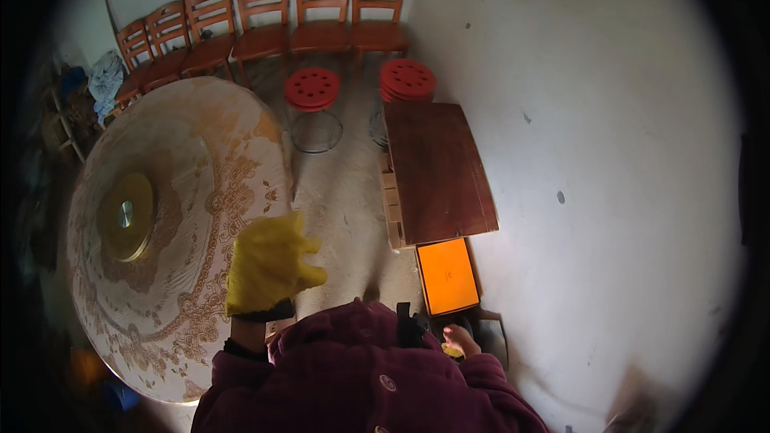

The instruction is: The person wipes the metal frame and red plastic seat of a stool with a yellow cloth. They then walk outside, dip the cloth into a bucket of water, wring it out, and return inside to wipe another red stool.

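Note:
My left forearm (pixel 250 335), with a black band at the wrist, reaches up beside the edge of the round table. A yellow cloth-like piece (pixel 271 263) covers my left hand; whether it is a glove or a rag I cannot tell, and the fingers under it are hidden. It overlaps the near right side of the patterned tablecloth (pixel 188 305). Low on the right, close to my body, my right hand (pixel 460 340) is bare, its fingers curled against a small yellow piece (pixel 451 350), mostly hidden. An orange flat-topped box (pixel 447 276) lies just beyond that hand.
A dark brown table (pixel 439 172) stands along the white wall (pixel 609 160). Red round stools (pixel 312 88) and another red stack (pixel 407 78) stand behind it. Several wooden chairs (pixel 322 32) line the far wall. A gold turntable (pixel 132 216) sits on the round table.

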`<state>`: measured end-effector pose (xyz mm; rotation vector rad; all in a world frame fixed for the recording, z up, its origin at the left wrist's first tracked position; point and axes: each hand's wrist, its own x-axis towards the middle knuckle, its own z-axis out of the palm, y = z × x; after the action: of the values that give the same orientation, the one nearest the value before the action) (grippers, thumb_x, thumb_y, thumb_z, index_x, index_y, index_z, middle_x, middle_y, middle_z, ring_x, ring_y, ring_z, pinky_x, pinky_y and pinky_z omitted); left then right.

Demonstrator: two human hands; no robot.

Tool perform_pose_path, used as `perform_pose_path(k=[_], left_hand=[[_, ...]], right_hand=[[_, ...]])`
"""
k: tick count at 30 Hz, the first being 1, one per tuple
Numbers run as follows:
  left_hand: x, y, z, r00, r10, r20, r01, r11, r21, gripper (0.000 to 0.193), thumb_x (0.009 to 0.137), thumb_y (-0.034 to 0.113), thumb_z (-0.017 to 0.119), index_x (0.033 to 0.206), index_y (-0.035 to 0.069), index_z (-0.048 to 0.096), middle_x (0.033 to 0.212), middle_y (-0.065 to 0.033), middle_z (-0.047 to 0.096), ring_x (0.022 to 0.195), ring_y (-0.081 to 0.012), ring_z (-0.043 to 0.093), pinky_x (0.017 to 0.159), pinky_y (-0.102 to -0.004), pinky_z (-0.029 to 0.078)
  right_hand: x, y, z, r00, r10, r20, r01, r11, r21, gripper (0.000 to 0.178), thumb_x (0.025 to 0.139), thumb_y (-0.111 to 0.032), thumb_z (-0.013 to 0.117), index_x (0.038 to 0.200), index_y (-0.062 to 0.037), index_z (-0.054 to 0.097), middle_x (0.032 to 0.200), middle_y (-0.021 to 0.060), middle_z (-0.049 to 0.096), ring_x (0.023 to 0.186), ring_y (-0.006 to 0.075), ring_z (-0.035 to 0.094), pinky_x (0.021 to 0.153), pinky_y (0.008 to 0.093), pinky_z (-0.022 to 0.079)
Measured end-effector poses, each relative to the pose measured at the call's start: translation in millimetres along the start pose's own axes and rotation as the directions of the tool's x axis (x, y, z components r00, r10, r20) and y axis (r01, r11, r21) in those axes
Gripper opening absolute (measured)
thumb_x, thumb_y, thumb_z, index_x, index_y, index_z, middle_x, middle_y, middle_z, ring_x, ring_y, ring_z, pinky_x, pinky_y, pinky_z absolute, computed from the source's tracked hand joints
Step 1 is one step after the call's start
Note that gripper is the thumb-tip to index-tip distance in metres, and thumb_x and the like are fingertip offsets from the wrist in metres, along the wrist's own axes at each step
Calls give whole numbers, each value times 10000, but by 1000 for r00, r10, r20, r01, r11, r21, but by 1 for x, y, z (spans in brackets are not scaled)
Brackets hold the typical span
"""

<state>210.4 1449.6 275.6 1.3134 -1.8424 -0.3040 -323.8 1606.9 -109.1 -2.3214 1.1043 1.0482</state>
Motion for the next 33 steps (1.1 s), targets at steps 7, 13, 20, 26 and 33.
perform_pose_path(k=[7,13,20,26,33], left_hand=[[35,-15,24,962,-230,-150,230,973,-16,325,529,340,763,717,128,605,813,-53,591,787,-259,604,701,-402,471],[64,-65,23,892,-374,-256,385,923,-6,332,550,331,757,753,123,596,841,-54,589,807,-254,602,716,-397,471],[137,-173,15,856,-413,-311,419,906,-50,340,575,320,750,794,117,586,873,-55,587,830,-248,600,734,-392,471],[236,-255,18,859,-408,-308,392,913,-116,349,596,310,744,830,113,577,901,-56,585,850,-242,599,750,-388,472],[299,-304,42,828,-475,-297,435,880,-193,359,621,299,737,872,107,567,934,-57,583,873,-236,597,768,-382,472]], right_hand=[[80,126,-106,809,584,-63,-209,386,898,260,917,-250,548,1050,-73,685,947,171,709,840,338,697,765,445,533],[148,158,-169,974,226,19,-134,510,850,309,890,-285,552,1058,-65,688,1026,190,702,964,360,676,850,443,529],[257,235,-240,984,-91,-153,134,946,296,243,892,-190,574,1054,-56,695,1083,200,685,963,317,689,815,420,560],[297,314,-363,981,1,-195,75,921,383,315,908,-303,554,1095,-88,687,1120,186,675,998,389,660,883,476,533],[371,332,-471,964,79,-253,139,661,737,301,905,-268,592,1096,-54,685,1055,179,707,894,349,690,816,443,541]])
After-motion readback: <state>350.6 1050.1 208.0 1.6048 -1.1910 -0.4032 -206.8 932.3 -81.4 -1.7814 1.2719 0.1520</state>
